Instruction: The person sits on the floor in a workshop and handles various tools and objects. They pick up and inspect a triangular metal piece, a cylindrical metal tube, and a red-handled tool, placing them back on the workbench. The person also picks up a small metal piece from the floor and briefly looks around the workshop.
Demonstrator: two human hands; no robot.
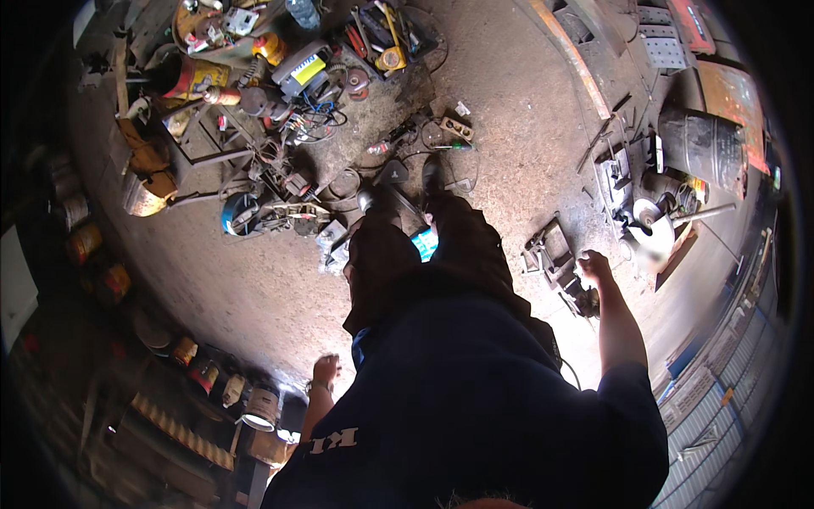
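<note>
My left hand (pixel 326 371) hangs by my left side, a watch (pixel 319 387) on its wrist. Its fingers are loosely bent, with tips apart and nothing visible between them. Out to the right, my right hand (pixel 597 266) has its fingers curled closed. A small bright patch shows at the fingers, but whatever they may hold is too small to make out. Below that hand, a dark metal frame tool (pixel 555 250) lies on the floor. Between my legs is a bright blue item (pixel 425 243), partly hidden.
Cables and a wooden-looking socket strip (pixel 458 128) lie just ahead of my boots. Front left stands a crowded heap with a grey machine (pixel 301 69) and a blue round tool (pixel 240 212). A black drum (pixel 702 146) and a bench grinder (pixel 649 225) are at right. Several cans (pixel 261 405) line the left.
</note>
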